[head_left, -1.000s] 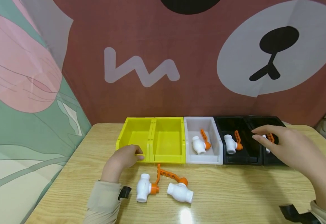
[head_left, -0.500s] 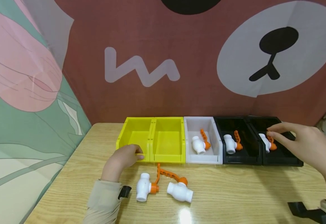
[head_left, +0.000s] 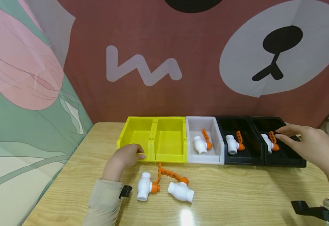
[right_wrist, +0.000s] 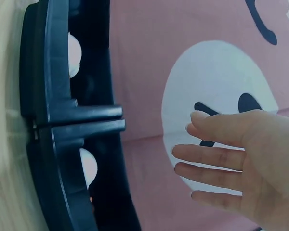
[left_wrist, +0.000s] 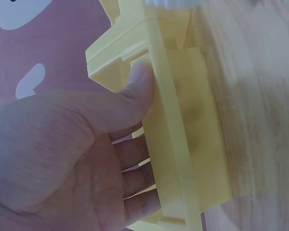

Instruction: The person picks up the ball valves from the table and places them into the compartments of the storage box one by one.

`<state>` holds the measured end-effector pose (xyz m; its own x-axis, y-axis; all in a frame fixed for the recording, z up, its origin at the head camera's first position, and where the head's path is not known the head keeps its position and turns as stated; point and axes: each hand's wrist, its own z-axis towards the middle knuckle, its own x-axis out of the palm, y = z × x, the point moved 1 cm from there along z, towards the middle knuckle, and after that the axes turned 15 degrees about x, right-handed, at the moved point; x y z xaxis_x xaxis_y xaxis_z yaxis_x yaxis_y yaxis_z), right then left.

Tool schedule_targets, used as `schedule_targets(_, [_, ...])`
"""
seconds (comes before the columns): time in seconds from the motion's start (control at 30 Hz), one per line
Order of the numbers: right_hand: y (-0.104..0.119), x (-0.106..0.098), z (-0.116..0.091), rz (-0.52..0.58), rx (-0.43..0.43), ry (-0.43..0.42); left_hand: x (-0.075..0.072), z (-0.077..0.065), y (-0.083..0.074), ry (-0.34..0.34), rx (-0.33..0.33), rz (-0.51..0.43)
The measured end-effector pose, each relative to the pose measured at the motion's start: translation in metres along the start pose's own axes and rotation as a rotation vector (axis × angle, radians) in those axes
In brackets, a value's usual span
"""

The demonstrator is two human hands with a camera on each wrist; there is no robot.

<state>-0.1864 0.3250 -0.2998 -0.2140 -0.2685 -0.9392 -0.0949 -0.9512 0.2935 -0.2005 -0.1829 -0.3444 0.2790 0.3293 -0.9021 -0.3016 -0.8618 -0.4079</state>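
Left hand (head_left: 127,155) grips the near wall of the leftmost yellow bin (head_left: 137,135) between thumb and curled fingers, while the right hand (head_left: 308,144), fingers loosely extended and holding nothing, hovers over the rightmost black bin (head_left: 287,161). Near on the wooden table (head_left: 223,201) lie two white valves with orange handles (head_left: 144,186). Farther, single matching valves (head_left: 232,145) lie in the white bin (head_left: 205,159) and both black bins (head_left: 244,160), before a brown backdrop (head_left: 204,100).

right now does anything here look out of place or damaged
Nothing looks spilled or damaged. One valve and a slanted second valve might seem misplaced, loose on the table, since three similar valves sit in the white bin and black bins.
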Motion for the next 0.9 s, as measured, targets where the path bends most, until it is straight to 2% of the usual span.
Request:
schedule_targets(0.13, [-0.008, 0.005, 0.005, -0.002, 0.002, 0.022, 0.000, 0.000, 0.001, 0.003, -0.002, 0.001])
schedule_targets(0.33, [-0.019, 0.014, 0.009, 0.008, -0.058, 0.059, 0.002, 0.002, 0.000, 0.006, 0.001, -0.015])
schedule_targets(0.43, [-0.024, 0.018, 0.009, -0.023, -0.064, 0.129, 0.001, 0.002, -0.002, 0.009, 0.003, -0.017])
schedule_targets(0.57, [-0.027, 0.022, 0.008, -0.042, -0.015, 0.261, 0.002, 0.001, -0.002, 0.010, 0.004, -0.013])
schedule_targets(0.9, [-0.035, 0.032, 0.013, 0.031, 0.013, 0.492, 0.002, 0.002, 0.001, -0.002, 0.032, -0.001])
